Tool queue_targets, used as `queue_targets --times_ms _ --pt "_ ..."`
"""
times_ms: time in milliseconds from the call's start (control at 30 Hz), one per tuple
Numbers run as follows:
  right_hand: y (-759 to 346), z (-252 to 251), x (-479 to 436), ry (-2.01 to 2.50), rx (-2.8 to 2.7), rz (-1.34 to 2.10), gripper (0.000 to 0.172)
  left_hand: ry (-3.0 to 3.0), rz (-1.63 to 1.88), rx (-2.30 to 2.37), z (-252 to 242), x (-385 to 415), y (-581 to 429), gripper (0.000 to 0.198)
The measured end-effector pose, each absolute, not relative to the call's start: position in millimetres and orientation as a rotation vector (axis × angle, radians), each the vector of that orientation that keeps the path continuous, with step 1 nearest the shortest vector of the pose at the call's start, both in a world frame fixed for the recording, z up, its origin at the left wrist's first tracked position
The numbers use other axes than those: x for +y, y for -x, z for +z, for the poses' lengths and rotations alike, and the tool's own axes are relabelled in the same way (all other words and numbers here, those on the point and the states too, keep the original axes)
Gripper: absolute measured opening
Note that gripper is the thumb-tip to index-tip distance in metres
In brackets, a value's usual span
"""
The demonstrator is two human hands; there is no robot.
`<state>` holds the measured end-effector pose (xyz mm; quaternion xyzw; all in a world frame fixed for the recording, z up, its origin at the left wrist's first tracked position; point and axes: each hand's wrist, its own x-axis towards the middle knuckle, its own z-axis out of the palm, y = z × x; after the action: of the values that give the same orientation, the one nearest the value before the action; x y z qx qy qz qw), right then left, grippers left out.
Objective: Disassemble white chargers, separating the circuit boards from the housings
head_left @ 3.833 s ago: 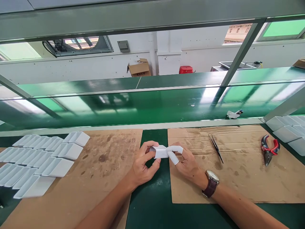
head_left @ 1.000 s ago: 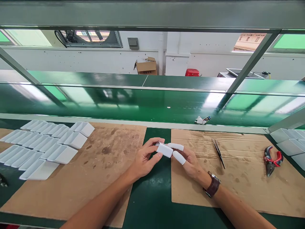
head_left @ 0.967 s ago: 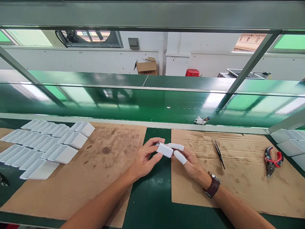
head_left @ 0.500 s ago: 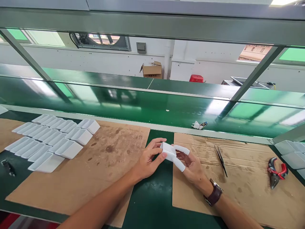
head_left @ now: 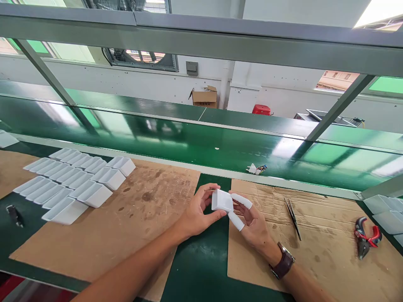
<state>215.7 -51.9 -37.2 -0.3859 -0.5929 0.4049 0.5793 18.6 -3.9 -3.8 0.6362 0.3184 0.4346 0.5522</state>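
Holding a small white plastic box-shaped shell (head_left: pixel 222 201) between them, the person's two hands meet over the strip of bare green bench (head_left: pixel 195 268) that separates two brown cardboard sheets. The left hand (head_left: pixel 200 214) is closed on the shell's left side, its fingers curled by the upper edge and its thumb beneath the lower one. The right hand (head_left: pixel 253 228) brings thumb and forefinger, both in white finger covers (head_left: pixel 242 200), to the shell's right side; how firmly they press, I cannot tell. A watch with a dark brown strap (head_left: pixel 285 262) circles the right wrist.

Staggered rows of white open-topped plastic containers (head_left: pixel 69 180) lie toward the far left corner of the stained left cardboard sheet (head_left: pixel 126 235), some reaching past its edge. A small black tool (head_left: pixel 14 216) rests on the bench near its left end.

On the right cardboard sheet (head_left: pixel 261 264), slim dark metal tweezers (head_left: pixel 292 220) lie near the far edge, tips unclear, and red-and-black handled pliers (head_left: pixel 365 239) lie toward the right. More whitish plastic containers (head_left: pixel 388 212) stand by the bench's far right corner. Just beyond the bench's pale far rail sits a small white piece with circuit parts (head_left: pixel 256 169).
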Motion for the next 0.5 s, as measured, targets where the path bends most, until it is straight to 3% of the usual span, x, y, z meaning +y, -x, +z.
queue_targets --times_ms 100,500 --pt "-217.6 -38.6 -51.8 0.922 -1.413 0.951 0.045 -1.605 1.053 0.853 -4.3 -4.8 -17.0 0.076" --pt "-218.0 -44.0 -49.5 1.213 -1.417 0.844 0.034 -1.918 0.855 1.127 6.2 -0.4 -9.7 0.069"
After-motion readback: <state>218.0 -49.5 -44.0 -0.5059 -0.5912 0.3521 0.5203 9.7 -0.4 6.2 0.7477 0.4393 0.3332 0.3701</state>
